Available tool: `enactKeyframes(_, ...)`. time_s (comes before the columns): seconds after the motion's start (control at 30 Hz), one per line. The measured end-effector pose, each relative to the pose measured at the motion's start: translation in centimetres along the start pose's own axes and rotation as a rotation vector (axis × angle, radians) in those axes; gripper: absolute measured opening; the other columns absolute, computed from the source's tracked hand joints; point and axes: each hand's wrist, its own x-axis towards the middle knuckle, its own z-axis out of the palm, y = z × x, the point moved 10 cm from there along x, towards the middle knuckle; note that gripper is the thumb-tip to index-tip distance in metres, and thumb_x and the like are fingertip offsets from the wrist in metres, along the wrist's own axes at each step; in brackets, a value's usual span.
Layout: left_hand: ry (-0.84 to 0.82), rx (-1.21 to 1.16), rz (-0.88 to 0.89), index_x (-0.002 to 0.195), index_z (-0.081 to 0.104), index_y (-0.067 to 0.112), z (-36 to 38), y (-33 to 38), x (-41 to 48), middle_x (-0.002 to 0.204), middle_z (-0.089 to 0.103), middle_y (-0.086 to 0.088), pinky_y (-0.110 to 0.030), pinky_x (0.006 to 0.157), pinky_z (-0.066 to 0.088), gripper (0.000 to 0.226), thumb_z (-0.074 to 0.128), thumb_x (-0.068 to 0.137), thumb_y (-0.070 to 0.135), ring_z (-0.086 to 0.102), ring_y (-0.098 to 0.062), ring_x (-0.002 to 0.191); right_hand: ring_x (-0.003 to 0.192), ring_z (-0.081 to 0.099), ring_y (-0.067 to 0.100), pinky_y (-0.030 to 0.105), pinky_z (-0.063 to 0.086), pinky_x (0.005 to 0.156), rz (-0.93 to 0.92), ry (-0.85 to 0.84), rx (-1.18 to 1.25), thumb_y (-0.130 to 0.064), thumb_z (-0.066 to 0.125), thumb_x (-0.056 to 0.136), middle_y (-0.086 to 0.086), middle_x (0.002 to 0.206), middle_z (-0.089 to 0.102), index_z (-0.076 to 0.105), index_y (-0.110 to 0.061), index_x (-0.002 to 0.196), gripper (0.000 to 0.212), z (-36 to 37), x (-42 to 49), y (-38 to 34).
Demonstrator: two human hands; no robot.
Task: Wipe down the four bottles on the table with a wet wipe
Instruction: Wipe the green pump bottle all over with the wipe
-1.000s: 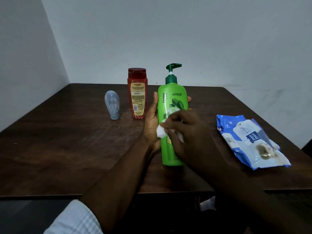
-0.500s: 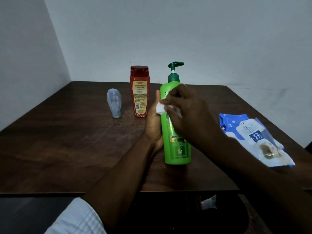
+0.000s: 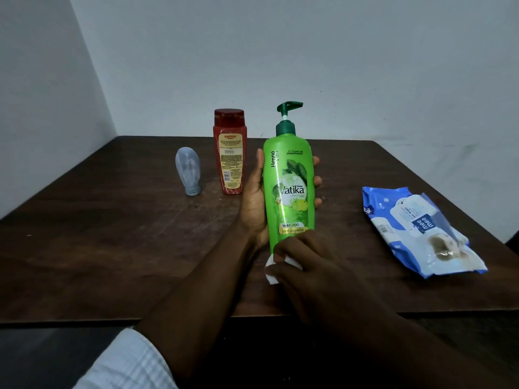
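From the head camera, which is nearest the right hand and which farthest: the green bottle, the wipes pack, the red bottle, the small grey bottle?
From the right hand:
1. Green bottle, touching it, just above.
2. Wipes pack, to its right.
3. Red bottle, back left.
4. Grey bottle, farthest left.

The left hand [image 3: 254, 203] is wrapped upright around what it grips, thumb near, fingertips [image 3: 317, 181] showing at the far right. The right hand [image 3: 306, 262] sits lower and nearer, knuckles up, apparently pinching something white.
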Motion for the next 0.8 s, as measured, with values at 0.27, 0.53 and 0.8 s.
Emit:
enactKeyframes(0.27, -0.053, -0.014, -0.011, 0.138, 0.055, 0.009, 0.3, 0.0, 0.0, 0.137, 0.057, -0.008, -0.041, 0.082, 0.058, 0.08, 0.028, 0.092, 0.069, 0.064, -0.022, 0.104, 0.11, 0.058, 0.01, 0.021, 0.051, 0.091, 0.053, 0.018, 0.252, -0.023, 0.06, 0.093, -0.007, 0.119, 0.054, 0.076, -0.022, 0.107, 0.022, -0.9, -2.4, 2.1)
enactKeyframes(0.53, -0.068, -0.02, 0.001, 0.131, 0.063, 0.008, 0.3, 0.0, 0.1, 0.137, 0.059, -0.01, -0.043, 0.079, 0.06, 0.079, 0.031, 0.089, 0.067, 0.068, -0.023, 0.101, 0.103, 0.062, -0.008, 0.003, 0.045, 0.087, 0.295, 0.092, 0.447, -0.015, 0.063, 0.086, -0.023, 0.115, 0.063, 0.078, -0.032, 0.095, 0.024, -2.1, -4.5, 6.0)
enactKeyframes(0.8, -0.059, -0.01, -0.005, 0.135, 0.059, 0.008, 0.4, -0.2, 0.0, 0.136, 0.06, -0.011, -0.043, 0.08, 0.06, 0.08, 0.031, 0.09, 0.067, 0.068, -0.023, 0.102, 0.095, 0.068, -0.004, 0.013, 0.054, 0.079, 0.475, 0.215, 0.478, -0.015, 0.073, 0.08, -0.021, 0.101, 0.07, 0.075, -0.033, 0.085, 0.019, -2.4, -5.3, 8.8)
